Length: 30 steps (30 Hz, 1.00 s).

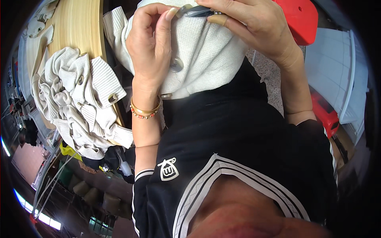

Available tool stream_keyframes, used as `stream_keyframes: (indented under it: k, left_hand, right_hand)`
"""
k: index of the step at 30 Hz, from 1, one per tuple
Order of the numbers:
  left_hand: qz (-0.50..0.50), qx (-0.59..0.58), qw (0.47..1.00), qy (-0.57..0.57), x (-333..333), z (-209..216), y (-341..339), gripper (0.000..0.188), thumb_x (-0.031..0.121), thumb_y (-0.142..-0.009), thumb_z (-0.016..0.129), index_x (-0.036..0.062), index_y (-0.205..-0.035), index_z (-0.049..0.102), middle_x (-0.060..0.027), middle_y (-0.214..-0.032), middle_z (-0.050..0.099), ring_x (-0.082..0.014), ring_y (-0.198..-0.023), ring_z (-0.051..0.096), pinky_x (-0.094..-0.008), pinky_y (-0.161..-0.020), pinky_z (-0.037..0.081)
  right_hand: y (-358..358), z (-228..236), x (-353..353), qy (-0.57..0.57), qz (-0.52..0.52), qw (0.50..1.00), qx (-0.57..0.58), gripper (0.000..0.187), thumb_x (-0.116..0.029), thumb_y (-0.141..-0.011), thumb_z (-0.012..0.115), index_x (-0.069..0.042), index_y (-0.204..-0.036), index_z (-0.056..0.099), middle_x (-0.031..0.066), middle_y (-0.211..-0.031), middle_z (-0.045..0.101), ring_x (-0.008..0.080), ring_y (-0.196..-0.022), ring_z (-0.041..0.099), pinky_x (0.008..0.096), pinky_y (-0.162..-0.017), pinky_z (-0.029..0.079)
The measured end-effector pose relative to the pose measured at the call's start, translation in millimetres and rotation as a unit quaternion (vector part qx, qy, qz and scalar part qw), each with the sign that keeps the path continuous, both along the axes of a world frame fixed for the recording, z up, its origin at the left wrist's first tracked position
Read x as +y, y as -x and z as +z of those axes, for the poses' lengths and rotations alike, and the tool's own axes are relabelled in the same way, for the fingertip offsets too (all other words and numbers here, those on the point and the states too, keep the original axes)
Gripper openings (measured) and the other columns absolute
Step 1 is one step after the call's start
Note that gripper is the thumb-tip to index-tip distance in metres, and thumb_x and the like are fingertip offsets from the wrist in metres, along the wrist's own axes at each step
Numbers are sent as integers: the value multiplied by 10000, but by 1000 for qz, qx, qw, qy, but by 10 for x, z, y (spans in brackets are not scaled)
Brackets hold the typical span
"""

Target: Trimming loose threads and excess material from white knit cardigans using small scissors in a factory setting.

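A cream knitted garment [210,51] lies across my lap, with large grey buttons down one edge. Between thumb and forefinger, my left hand [151,45] pinches a round button [183,10] at the top of the view. My right hand [256,22] is closed around small dark thread snips [200,12], whose blades point left and reach up beside that button. The snips' handle is mostly hidden by my fingers. A tan wrap covers one right fingertip. Another button [176,64] sits beside my left wrist, and a further one [166,96] is at the garment's near edge.
To the left, a heap of cream knitwear [75,91] rests on a light wooden tabletop [77,25] and hangs over its edge. A red plastic object [297,20] stands close to my right forearm. Farther right are a pale panel [331,67] and another red object [323,113].
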<state>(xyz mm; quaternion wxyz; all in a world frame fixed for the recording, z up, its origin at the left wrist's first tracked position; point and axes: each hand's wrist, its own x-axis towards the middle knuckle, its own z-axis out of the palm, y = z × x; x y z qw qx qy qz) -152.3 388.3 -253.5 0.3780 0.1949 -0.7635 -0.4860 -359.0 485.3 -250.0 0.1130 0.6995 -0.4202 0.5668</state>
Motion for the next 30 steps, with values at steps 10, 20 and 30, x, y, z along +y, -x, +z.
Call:
stream_keyframes:
  k: [10,20,30]
  left_hand:
    - [-1,13,999,-39,-3,-26,-19,136,63,-1032,580,-38,-1122,595,-114,-1086,711,-106,-960,664,-221,-894,525]
    - [-3,8,999,-31,0,-20,3,145,63,-1030,583,-43,-1127,604,-109,-1081,713,-107,-955,663,-222,-889,524]
    - [-30,-35,999,8,-64,40,22,165,72,-1019,608,-47,-1133,622,-69,-1028,698,-88,-922,655,-214,-867,522]
  right_hand:
    - [42,-59,-32,21,25,999,-20,282,-195,-871,736,-51,-1113,723,77,-856,598,246,-743,612,339,-629,503]
    - [-22,396,141,-272,-77,951,128,278,-205,-877,729,-63,-1116,720,67,-883,599,241,-768,609,347,-655,504]
    - [89,296,-26,-175,2,980,100,245,-146,-819,740,-84,-1055,723,36,-861,594,229,-794,607,347,-653,504]
